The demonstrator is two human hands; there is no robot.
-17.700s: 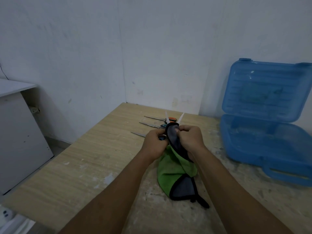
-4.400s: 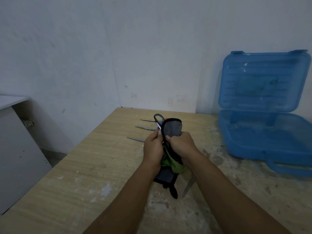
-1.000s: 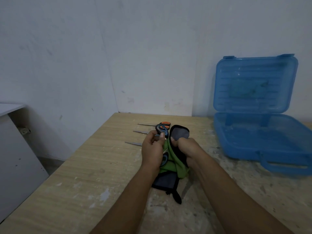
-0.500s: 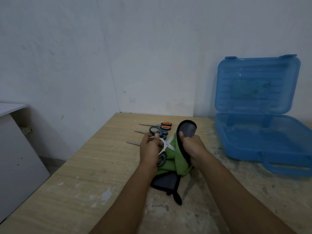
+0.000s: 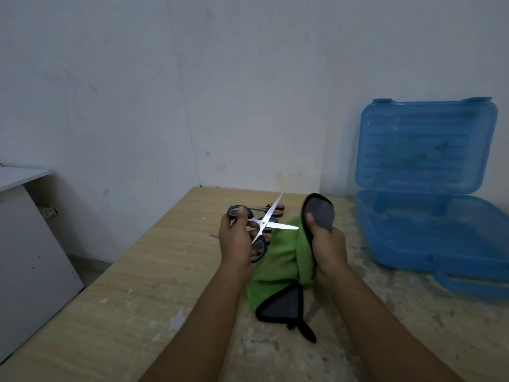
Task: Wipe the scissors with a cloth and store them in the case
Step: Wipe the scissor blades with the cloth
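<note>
Head view: left hand [image 5: 236, 245] holding open scissors [image 5: 265, 223] largely hides other scissors [image 5: 275, 209] behind.

Wooden table [image 5: 110, 312], white wall [image 5: 248, 78], white cabinet [image 5: 27, 257]

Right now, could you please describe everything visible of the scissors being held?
The scissors have shiny silver blades and dark plastic-looking handle loops. They are spread open in an X, held above the table, tips pointing away and rightward. The left hand grips the handles; whether a blade touches the green cloth is unclear.
</note>
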